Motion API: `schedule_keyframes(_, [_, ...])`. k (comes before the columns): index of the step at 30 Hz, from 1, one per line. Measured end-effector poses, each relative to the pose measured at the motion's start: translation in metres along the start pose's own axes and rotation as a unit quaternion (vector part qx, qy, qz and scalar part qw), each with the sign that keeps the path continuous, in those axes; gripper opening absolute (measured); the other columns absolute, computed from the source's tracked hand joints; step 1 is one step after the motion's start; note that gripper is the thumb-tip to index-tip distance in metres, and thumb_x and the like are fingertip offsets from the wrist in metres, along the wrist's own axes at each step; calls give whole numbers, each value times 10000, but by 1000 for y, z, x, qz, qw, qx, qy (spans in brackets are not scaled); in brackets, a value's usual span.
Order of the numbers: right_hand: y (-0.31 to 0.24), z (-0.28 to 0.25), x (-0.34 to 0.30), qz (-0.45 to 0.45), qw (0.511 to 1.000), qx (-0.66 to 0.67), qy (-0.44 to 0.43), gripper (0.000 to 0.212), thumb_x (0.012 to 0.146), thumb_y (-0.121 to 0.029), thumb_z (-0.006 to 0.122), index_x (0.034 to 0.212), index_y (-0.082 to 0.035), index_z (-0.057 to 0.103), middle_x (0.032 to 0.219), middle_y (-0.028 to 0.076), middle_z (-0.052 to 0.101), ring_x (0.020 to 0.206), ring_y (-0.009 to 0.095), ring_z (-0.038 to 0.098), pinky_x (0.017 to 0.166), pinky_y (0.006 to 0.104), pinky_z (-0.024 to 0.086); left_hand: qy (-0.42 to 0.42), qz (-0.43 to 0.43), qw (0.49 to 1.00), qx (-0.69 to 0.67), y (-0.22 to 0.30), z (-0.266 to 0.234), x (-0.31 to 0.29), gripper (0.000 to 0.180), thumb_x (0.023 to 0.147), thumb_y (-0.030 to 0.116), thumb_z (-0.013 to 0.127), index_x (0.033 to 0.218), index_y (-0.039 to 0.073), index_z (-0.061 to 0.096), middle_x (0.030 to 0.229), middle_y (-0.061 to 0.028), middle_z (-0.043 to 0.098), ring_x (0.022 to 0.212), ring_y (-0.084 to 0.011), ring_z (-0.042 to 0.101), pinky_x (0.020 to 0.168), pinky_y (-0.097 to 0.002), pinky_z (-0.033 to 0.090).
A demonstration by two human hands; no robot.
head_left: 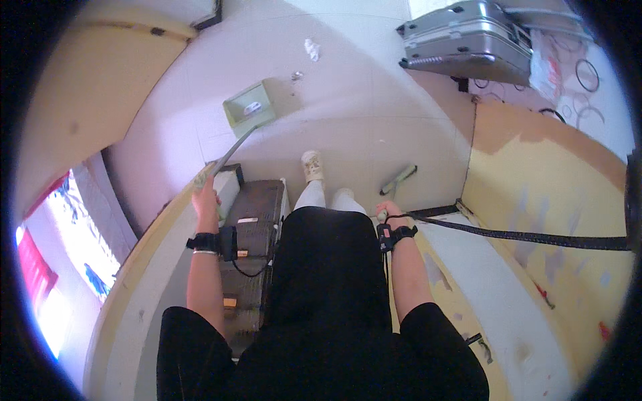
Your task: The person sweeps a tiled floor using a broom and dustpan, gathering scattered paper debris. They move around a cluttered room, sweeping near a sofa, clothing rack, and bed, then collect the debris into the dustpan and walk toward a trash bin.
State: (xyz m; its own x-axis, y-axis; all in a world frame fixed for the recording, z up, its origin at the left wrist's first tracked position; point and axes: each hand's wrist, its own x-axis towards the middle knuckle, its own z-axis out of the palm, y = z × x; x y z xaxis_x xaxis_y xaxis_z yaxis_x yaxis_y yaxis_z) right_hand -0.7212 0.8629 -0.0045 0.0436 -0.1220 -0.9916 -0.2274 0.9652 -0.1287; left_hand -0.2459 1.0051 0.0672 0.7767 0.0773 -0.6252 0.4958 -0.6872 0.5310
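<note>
Floor [348, 80], one: pale, faint tile lines, crossed by a diagonal edge of light. Directly on it: one crumpled white scrap [311, 49], far side; one smaller greyish scrap [297, 76], just nearer; one light-coloured shoe [311, 166]. Also: one pale-green dustpan [262, 91], one greenish broom head [406, 174]; floor contact of both unclear.

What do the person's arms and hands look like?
The sleeves are short and black. Both the left hand and right hand are gloveless. The left wrist has a black strap, a dark box, a thin black cable and a narrow pale band. The right wrist has another black strap and small dark box.
</note>
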Motion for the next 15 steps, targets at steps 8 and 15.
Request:
schedule_keyframes(8, [-17, 28, 6, 101, 992, 43, -57, 173, 756, -71, 497, 593, -83, 437, 460, -25, 405, 370, 71, 383, 346, 186, 292, -8, -26, 992, 127, 21, -5, 4, 389, 727, 376, 584, 591, 25, 483, 454, -22, 419, 390, -124, 417, 370, -277, 343])
schedule_keyframes(15, [-119, 41, -86, 23, 979, -156, -126, 163, 745, -75, 530, 893, -95, 464, 549, -15, 430, 386, 66, 399, 331, 198, 304, -2, 6, 979, 202, 9, -6, 11, 436, 726, 390, 561, 605, -25, 510, 451, -55, 449, 365, -159, 457, 362, -304, 365])
